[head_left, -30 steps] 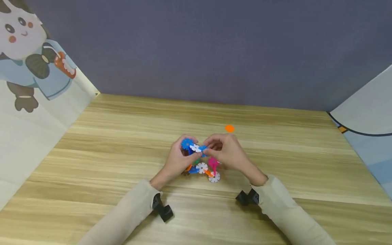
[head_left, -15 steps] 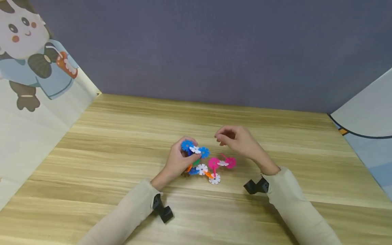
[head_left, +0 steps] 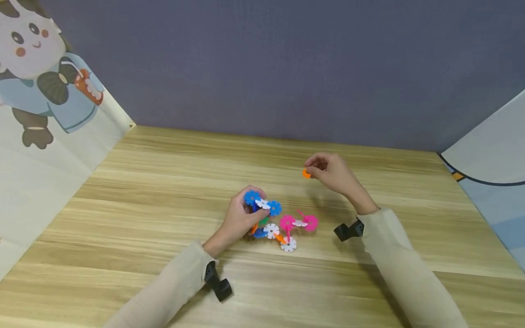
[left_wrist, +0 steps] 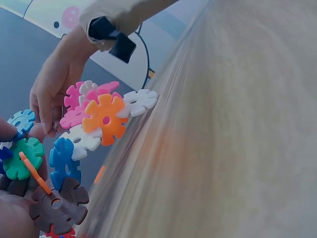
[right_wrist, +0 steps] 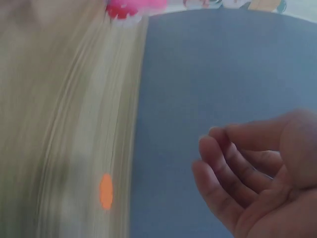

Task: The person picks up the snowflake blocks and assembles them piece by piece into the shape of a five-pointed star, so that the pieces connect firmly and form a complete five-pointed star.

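Note:
My left hand (head_left: 242, 214) grips a chain of linked plastic snowflake discs (head_left: 271, 231) just over the wooden table. Its blue and white discs sit between thumb and fingers, while the brown disc (left_wrist: 58, 206), orange disc (left_wrist: 105, 120) and pink discs trail out from the palm. To the right and farther away, my right hand (head_left: 334, 175) hovers with fingers loosely bent. Nothing shows between its fingertips in the right wrist view. A flat orange oval (right_wrist: 106, 191) lies on the table, apart from that hand; in the head view the fingers partly cover it.
The wooden table (head_left: 164, 182) meets a dark grey-blue panel (head_left: 266, 68) along its back edge. Printed cartoon panels stand at the left (head_left: 49, 82) and right. Black cameras are strapped on both wrists.
My right hand has left the blue disc at the left hand and moved right and away, over the orange oval. The pink end of the chain came into view. My left hand keeps its grip.

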### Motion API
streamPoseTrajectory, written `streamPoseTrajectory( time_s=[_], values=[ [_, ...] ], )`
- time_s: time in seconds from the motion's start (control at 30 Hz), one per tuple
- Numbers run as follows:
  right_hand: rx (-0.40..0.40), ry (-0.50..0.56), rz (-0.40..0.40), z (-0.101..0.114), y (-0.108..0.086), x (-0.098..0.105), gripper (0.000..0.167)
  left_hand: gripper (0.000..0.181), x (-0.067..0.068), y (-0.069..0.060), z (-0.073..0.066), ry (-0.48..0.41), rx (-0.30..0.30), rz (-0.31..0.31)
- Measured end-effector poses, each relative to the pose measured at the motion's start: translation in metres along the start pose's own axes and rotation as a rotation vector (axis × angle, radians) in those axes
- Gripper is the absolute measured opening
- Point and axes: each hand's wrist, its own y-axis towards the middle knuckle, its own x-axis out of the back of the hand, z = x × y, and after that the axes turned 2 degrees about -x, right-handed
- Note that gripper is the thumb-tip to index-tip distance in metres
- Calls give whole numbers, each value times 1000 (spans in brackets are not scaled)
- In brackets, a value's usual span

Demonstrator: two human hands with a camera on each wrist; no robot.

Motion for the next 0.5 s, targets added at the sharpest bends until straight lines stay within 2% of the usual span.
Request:
streamPoseTrajectory(
  time_s=[0.27, 0.5],
  values=[
    [-24, -68, 2, -10, 17, -6, 20, 33, 1, -5, 0, 10, -21, 6],
    [76, -88, 84, 0, 35, -33, 18, 33, 5, -13, 0, 6, -13, -5]
  ],
)
